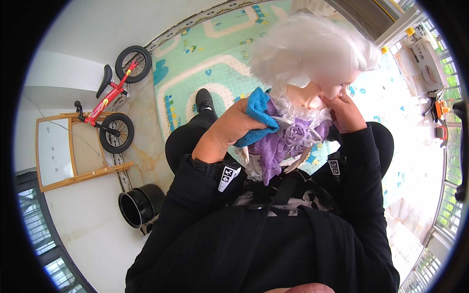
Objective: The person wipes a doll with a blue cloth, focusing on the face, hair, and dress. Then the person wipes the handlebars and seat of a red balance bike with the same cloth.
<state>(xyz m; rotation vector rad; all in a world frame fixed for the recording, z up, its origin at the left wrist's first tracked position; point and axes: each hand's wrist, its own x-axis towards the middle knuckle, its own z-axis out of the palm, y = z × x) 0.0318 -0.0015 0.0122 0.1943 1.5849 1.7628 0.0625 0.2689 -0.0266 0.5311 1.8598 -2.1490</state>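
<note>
A large doll (pixel 313 97) with long white hair (pixel 293 51) is held upright between my knees, its head leaning toward the right. It wears a purple lace dress (pixel 269 157) with a fabric rose (pixel 296 134) and white lace at the neckline. My left hand (pixel 227 128) grips a blue cloth (pixel 258 117) and presses it around the doll's shoulder on the left. Part of the cloth and the fingertips are out of sight behind the doll. My right hand (pixel 347 113) holds the doll at the neck, just below the chin.
A patterned play mat (pixel 205 69) covers the floor. At left are a red balance bike (pixel 110 97), a wooden-framed whiteboard (pixel 55 152) and a black bin (pixel 141 203). A box (pixel 427 62) and an orange toy (pixel 441 108) lie near the railing (pixel 449 205) at right.
</note>
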